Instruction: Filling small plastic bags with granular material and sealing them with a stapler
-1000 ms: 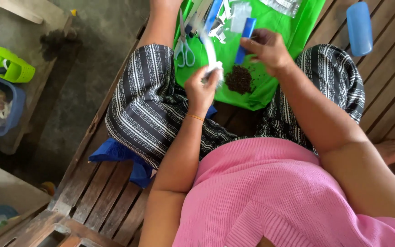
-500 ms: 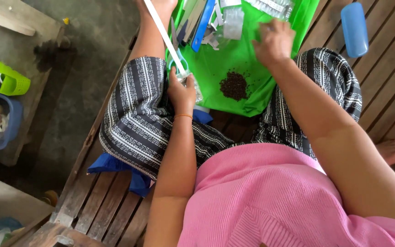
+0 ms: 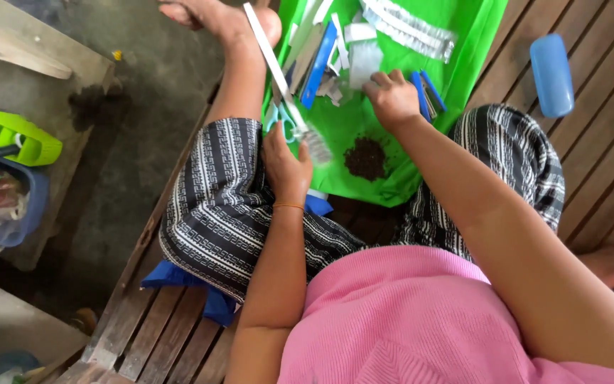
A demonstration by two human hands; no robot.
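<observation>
My left hand [image 3: 287,165] at near-left edge of green sheet [image 3: 477,43], grip closed round small clear crinkly packet [image 3: 314,144], blurred. My right hand [image 3: 392,99] at sheet middle, fingers curled on flat blue strips [image 3: 426,91]; can't tell if pinched. Dark crumbly pile [image 3: 366,157] between hands. Long white strip [image 3: 270,57] slants across left edge beside scissors [image 3: 283,121]. Sheet lies over lap on slatted wooden counter [image 3: 605,142].

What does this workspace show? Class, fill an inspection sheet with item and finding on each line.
Surface: slatted wooden bench; green sheet spread over the lap.
Job's things: long white strip; dark crumb pile; blue strips.
Clutter: scissors, white paper pieces, clear packets on the sheet; blue case on the bench.
Hands: left hand holds the white strip; right hand rests on the blue strips.
Cables: nothing seen.
Surroundings: concrete floor, green container, blue tub.
</observation>
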